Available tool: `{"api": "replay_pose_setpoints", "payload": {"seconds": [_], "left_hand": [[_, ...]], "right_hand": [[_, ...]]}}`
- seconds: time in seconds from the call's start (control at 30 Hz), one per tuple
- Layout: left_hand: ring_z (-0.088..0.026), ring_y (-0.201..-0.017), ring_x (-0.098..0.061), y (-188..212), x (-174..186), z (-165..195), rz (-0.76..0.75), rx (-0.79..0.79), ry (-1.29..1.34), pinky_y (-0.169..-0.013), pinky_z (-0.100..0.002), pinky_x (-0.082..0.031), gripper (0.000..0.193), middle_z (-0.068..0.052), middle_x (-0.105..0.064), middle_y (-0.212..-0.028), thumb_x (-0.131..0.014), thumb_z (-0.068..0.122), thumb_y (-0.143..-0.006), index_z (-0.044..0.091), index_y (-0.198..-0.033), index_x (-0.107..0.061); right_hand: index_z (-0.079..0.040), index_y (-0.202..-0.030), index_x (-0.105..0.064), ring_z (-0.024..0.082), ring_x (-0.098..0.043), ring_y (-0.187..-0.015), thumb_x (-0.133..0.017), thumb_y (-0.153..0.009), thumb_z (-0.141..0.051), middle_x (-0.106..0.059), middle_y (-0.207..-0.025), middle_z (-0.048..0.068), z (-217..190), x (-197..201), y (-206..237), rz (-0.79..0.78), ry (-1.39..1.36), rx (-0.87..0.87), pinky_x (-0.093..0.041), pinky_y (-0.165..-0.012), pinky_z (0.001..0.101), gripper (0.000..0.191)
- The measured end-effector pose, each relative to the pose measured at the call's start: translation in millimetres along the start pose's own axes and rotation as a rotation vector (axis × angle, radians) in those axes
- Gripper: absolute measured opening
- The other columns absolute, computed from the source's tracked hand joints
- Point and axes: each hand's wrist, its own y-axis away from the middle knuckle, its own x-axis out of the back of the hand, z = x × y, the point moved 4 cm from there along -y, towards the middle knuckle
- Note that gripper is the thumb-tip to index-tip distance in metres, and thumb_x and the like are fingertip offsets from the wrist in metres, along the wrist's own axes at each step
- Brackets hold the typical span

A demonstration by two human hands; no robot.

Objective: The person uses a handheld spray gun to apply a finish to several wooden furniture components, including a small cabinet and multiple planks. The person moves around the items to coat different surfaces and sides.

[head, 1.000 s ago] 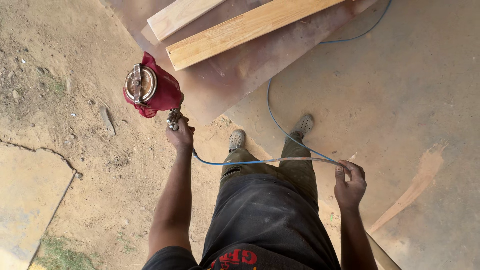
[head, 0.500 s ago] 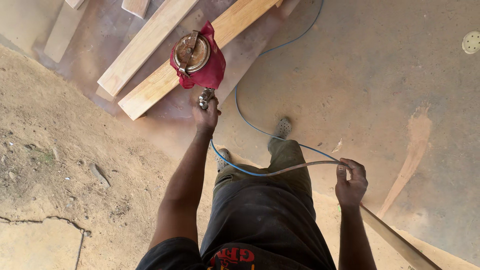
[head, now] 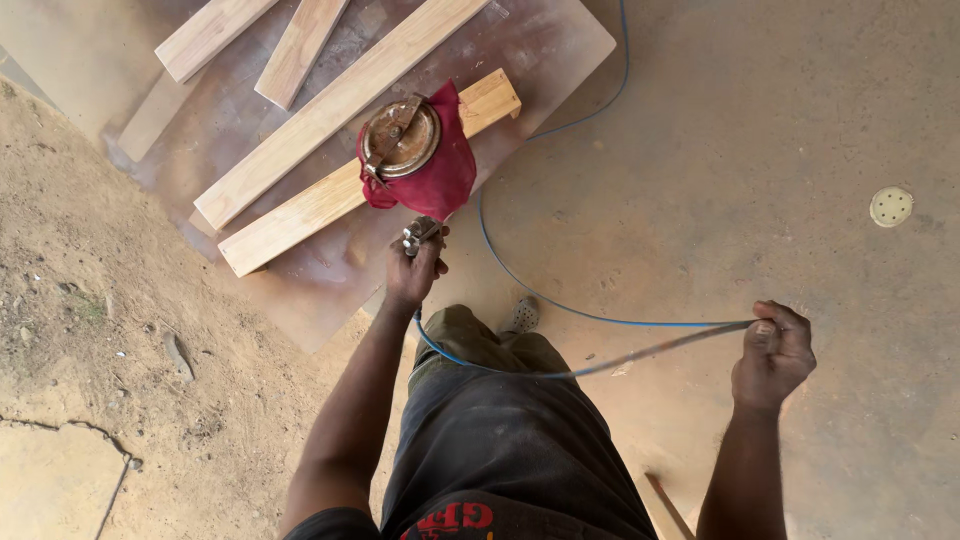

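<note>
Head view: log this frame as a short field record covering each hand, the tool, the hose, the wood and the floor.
left hand: gripping the handle of a spray gun, held out over the wood
spray gun cup: round metal lid, wrapped in red cloth
right hand: fingers closed around a blue hose, held out to the side
hose: loops from gun to right hand, runs off top edge
wood: pale planks lying on a flat board
floor: round sanding disc on the concrete
</note>
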Motion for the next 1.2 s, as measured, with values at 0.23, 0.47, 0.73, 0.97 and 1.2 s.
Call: {"api": "replay_pose_setpoints", "payload": {"seconds": [0.23, 0.47, 0.73, 0.97, 1.2], "left_hand": [[-0.013, -0.061, -0.067, -55, 0, 49, 0.158, 0.067, 0.008, -0.052, -0.027, -0.051, 0.032, -0.009, -0.069, -0.089, -0.055, 0.025, -0.101, -0.002, -0.11, -0.068], [-0.013, -0.063, -0.068, -154, -48, 98, 0.14, -0.004, -0.005, -0.055, -0.026, -0.053, 0.026, -0.006, -0.065, -0.079, -0.054, 0.02, -0.1, -0.001, -0.109, -0.067], [-0.011, -0.069, -0.066, -257, -148, 145, -0.103, -0.088, 0.035, -0.062, -0.028, -0.06, 0.022, -0.003, -0.066, -0.082, -0.058, 0.017, -0.096, 0.0, -0.106, -0.066], [-0.015, -0.064, -0.067, -313, -246, 141, -0.04, 0.002, -0.089, -0.057, -0.029, -0.052, 0.018, -0.008, -0.066, -0.074, -0.064, 0.011, -0.098, -0.006, -0.096, -0.07], [-0.017, -0.057, -0.058, -371, -360, 150, -0.011, 0.082, 0.08, -0.048, -0.029, -0.044, 0.022, -0.016, -0.069, -0.102, -0.061, 0.017, -0.105, -0.005, -0.109, -0.061]], "right_hand": [[-0.004, -0.113, -0.069, 0.02, -0.071, -0.09, -0.053, -0.109, -0.059, -0.065, -0.098, 0.012, 8, -20, -142, 0.239, -0.682, -0.161, -0.06, -0.084, 0.0378, 0.057], [-0.004, -0.126, -0.051, 0.021, -0.062, -0.072, -0.076, -0.088, -0.046, -0.062, -0.087, 0.009, 17, 59, -293, 1.023, -0.695, -0.632, -0.047, -0.053, 0.0321, 0.061], [0.006, -0.114, -0.061, 0.017, -0.06, -0.069, -0.066, -0.106, -0.042, -0.065, -0.085, 0.012, 31, 39, -381, 0.818, -0.984, -0.786, -0.043, -0.054, 0.0255, 0.049], [-0.019, -0.097, -0.069, 0.006, -0.042, -0.054, -0.068, -0.098, -0.049, -0.065, -0.076, -0.002, 76, 23, -477, 0.572, -0.772, -0.842, -0.036, -0.052, 0.0242, 0.029], [-0.016, -0.097, -0.072, 0.004, -0.036, -0.046, -0.069, -0.095, -0.044, -0.064, -0.077, -0.005, 99, 37, -609, 0.397, -0.793, -0.922, -0.035, -0.04, 0.0224, 0.028]]}}
